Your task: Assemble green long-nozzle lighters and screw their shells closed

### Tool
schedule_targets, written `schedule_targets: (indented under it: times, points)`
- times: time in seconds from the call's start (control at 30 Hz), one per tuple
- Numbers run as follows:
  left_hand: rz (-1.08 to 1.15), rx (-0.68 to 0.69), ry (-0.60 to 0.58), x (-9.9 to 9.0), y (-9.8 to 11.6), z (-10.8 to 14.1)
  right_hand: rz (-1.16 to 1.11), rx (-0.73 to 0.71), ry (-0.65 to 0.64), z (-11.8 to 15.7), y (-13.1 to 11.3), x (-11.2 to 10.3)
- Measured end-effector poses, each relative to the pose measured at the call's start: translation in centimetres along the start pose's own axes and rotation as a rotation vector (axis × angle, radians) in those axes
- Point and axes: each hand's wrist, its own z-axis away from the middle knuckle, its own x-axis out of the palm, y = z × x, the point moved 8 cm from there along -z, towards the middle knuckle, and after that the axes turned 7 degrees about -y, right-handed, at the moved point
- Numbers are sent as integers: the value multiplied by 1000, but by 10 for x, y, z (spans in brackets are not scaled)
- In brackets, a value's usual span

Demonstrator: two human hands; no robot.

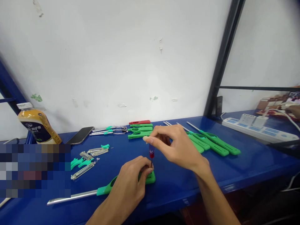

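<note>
A green long-nosed gas lighter with a silver tube lies on the blue table near its front edge. My left hand is closed over its handle, thumb and forefinger pinched by the tip of a screwdriver. The screwdriver stands upright on the handle, with a red and dark see-through grip and a thin shaft. From above, my right hand pinches the top of that grip. Its tip and any screw under it are hidden by my left fingers.
Several finished-looking green lighters lie to the right. Behind are green and red handle shells and metal tubes. Clear fuel tanks and teal triggers sit left, near a phone, a bottle; a power strip is far right.
</note>
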Motion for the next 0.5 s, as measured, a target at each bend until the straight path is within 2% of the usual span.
schedule_targets:
  times: [0.2,0.4,0.5]
  points:
    - [-35,-19,31,1,5,2,107,19,55,1,4,-1]
    - [1,18,-2,4,3,2,221,3,110,2,2,-2]
    - [11,27,-1,3,3,2,161,30,117,2,2,-5]
